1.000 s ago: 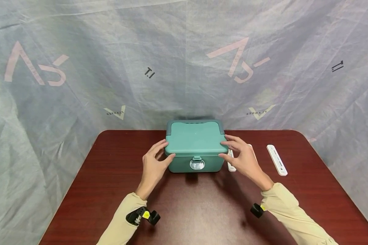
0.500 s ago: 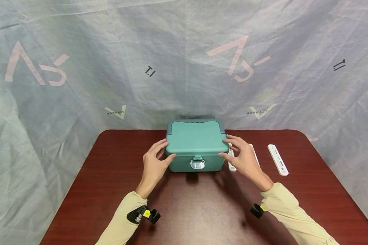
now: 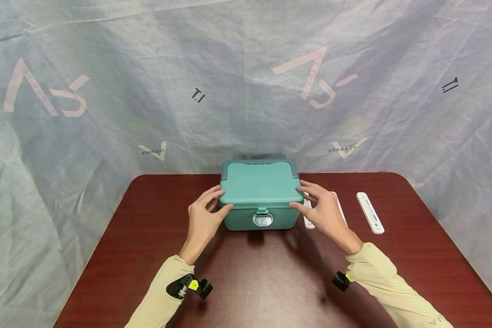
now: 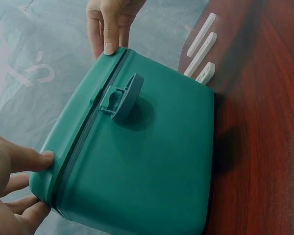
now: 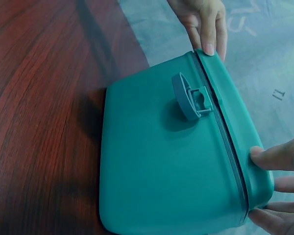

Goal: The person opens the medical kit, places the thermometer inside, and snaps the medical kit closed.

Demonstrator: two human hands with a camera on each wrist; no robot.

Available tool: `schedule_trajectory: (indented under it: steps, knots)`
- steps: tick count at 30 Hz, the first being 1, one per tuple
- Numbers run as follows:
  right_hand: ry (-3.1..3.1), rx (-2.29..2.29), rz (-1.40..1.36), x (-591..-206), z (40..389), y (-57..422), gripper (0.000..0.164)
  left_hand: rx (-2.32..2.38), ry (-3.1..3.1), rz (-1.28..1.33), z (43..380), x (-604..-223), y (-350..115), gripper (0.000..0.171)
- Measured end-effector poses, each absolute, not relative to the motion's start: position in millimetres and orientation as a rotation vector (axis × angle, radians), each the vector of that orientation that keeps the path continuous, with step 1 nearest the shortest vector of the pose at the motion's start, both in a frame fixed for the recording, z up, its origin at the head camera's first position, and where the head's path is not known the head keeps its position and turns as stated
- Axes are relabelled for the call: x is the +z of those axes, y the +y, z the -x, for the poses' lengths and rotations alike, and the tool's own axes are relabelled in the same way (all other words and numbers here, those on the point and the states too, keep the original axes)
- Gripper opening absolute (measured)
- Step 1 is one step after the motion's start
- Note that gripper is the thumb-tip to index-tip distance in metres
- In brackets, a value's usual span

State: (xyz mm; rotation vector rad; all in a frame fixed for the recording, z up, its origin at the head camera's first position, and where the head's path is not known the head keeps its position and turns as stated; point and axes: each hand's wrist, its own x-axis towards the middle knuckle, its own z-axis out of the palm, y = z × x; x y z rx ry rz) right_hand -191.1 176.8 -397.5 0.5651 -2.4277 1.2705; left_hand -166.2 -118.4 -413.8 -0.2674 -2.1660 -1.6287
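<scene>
A teal green storage box (image 3: 246, 219) stands on the table with its lid (image 3: 260, 184) lying over the body. A narrow dark seam shows between lid and body in both wrist views. At the front, the latch (image 4: 127, 98) sticks out from the wall, unfastened. My left hand (image 3: 202, 223) holds the lid's left front corner, thumb on the front edge and fingers at the side. On the opposite corner, my right hand (image 3: 329, 216) holds the lid the same way. The box's contents are hidden.
Three slim white cases lie right of the box: one case (image 3: 309, 218) close beside it, a second case (image 3: 339, 205) partly behind my right hand, a third case (image 3: 370, 213) farther right. A grey curtain (image 3: 246, 91) hangs behind the dark red table (image 3: 147, 255).
</scene>
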Motion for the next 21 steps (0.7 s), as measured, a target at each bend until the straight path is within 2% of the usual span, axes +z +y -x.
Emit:
schedule_trajectory:
  steps: [21]
  knots:
    - [-2.434,1.357,-0.528,-392.4,191.4,175.5,0.045,-1.637,-2.173,0.223,164.2,-408.0,-115.9,0.032]
